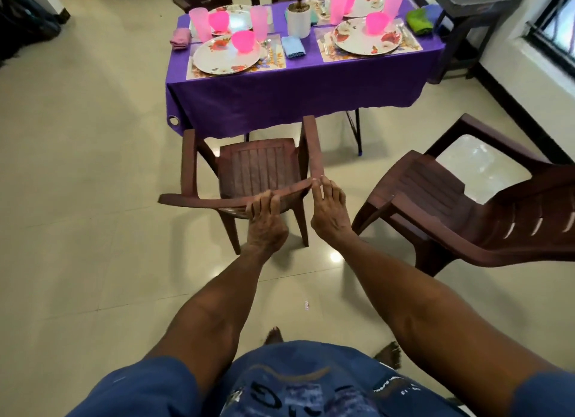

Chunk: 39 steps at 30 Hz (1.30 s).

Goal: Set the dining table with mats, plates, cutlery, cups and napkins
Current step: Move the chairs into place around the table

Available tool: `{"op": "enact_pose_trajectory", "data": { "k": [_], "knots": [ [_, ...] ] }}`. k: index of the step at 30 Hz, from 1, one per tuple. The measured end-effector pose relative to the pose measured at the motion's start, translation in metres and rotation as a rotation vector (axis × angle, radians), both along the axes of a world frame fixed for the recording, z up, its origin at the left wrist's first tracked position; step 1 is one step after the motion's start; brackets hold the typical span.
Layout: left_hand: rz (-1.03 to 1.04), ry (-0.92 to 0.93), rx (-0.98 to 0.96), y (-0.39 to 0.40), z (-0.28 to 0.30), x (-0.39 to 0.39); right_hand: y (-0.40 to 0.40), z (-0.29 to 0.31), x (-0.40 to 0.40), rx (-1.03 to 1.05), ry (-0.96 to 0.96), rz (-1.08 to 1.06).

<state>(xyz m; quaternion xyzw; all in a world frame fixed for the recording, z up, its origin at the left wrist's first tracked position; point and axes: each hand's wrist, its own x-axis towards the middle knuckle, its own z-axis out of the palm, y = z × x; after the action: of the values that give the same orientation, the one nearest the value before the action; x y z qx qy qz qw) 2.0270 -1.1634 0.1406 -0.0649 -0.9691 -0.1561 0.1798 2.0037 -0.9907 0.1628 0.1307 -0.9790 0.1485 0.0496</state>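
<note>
My left hand gripped the curved top rail of the brown plastic armchair in front of me, fingers curled over its edge. My right hand sat just beside it at the rail's right end, fingers fairly straight with their tips resting on the corner where the rail meets the armrest; I could not tell whether the thumb closed underneath. The chair faced the worktop at twelve o'clock, its seat just short of the hanging purple tablecloth.

On the worktop four places were laid. Nearest me at eleven o'clock a floral plate lay on a patterned mat with a short pink cup standing on it and cutlery just to its right. A folded blue napkin lay beside that mat, and a folded pink napkin at the worktop's left edge. At one o'clock a second floral plate on its own mat carried another short pink cup. Two more plates lay at the far side, with tall pale pink tumblers standing near them. A white pot holding a plant stood in the middle, and a green napkin lay at the far right corner.

A second brown armchair stood at three o'clock, tilted and turned away from the worktop. My bare feet were on the cream tiled floor.
</note>
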Motion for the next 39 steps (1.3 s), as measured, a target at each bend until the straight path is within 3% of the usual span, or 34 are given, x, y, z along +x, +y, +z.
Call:
{"op": "enact_pose_trajectory", "data": {
  "k": [5, 12, 23, 29, 39],
  "knots": [
    [0.031, -0.020, 0.061, 0.121, -0.025, 0.000, 0.116, -0.009, -0.002, 0.057, -0.023, 0.007],
    [-0.044, -0.276, 0.090, 0.315, -0.025, -0.005, 0.324, 0.001, -0.012, 0.143, -0.064, -0.129],
    [-0.388, -0.395, 0.065, 0.557, -0.023, -0.062, 0.578, 0.046, -0.039, 0.190, -0.063, -0.498],
    [-0.500, -0.436, 0.204, 0.660, -0.018, -0.094, 0.665, 0.035, -0.057, 0.208, -0.170, -0.498],
    [-0.388, -0.595, 0.295, 0.733, -0.030, -0.130, 0.718, 0.017, -0.112, 0.237, -0.462, -0.271]
  ]
}}
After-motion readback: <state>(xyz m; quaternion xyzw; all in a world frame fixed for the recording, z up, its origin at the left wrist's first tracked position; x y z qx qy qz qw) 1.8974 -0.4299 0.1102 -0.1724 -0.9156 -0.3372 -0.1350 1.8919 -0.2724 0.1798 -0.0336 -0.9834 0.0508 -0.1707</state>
